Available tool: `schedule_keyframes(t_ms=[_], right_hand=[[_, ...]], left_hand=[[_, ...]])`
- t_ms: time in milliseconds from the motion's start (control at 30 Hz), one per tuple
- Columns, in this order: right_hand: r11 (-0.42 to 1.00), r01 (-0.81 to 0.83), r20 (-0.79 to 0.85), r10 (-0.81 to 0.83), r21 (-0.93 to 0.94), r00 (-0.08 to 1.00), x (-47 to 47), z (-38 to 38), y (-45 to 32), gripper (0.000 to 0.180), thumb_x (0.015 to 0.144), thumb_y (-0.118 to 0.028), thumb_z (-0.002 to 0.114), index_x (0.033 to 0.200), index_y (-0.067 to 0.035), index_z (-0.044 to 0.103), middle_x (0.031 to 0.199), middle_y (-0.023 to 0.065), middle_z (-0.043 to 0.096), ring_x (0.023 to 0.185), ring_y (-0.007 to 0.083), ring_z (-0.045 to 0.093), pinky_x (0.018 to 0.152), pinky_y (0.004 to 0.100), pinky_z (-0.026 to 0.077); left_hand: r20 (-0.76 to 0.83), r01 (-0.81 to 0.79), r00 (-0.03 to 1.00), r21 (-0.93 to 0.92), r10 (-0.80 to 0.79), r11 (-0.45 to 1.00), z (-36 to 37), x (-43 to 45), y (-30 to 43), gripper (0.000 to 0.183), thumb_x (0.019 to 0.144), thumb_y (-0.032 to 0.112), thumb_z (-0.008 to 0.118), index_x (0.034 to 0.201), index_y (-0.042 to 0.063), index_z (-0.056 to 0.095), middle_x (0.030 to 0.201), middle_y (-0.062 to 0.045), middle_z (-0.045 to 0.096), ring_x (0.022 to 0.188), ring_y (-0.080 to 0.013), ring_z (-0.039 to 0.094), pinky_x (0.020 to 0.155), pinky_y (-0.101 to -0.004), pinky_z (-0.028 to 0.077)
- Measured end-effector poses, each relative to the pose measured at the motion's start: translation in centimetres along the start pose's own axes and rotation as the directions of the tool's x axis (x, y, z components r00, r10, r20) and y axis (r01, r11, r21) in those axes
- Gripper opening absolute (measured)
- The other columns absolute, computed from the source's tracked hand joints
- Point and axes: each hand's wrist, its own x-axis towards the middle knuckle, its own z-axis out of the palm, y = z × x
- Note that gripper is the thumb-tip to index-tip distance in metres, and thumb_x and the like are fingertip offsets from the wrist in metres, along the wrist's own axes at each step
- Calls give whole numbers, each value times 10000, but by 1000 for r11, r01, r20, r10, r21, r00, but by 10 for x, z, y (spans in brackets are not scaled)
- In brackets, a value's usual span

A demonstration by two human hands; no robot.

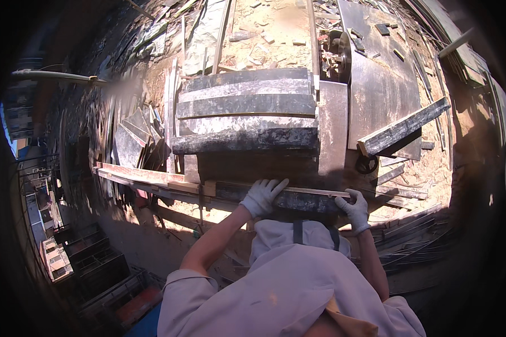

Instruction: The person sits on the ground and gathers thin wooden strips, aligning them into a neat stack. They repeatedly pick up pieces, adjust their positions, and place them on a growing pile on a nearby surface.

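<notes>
A dark-faced plywood strip (310, 201) lies lengthwise in front of my body, along the near side of the saw table. Its pale layered edge faces up and away from me; whether it is one strip or more cannot be made out. My left hand (262, 198), in a white work glove, is laid over the strip near its middle, fingers across the upper edge. At the right end, my gloved right hand (354, 210) grips the strip between thumb and fingers. Beyond both hands, several worn dark plywood strips (246, 105) rest side by side on the table.
A circular saw blade (344, 59) stands upright beside the metal saw table (383, 84). One loose plywood strip (405, 126) juts over the table's near right corner, above a black handwheel (367, 164). A wooden rail (147, 175) extends left. Offcuts and sawdust litter the ground.
</notes>
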Motion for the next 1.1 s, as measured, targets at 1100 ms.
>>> schedule_keyframes(t_ms=[1100], right_hand=[[886, 370, -11, -388, -278, 921, 216, 102, -310, 623, 892, -476, 803, 1254, 23, 710, 1188, 223, 755, 1106, 301, 717, 984, 387, 535]], left_hand=[[173, 235, 951, 134, -256, 963, -261, 200, -221, 790, 690, 305, 878, 1404, 111, 602, 1317, -198, 678, 1242, -389, 631, 1075, -455, 519]])
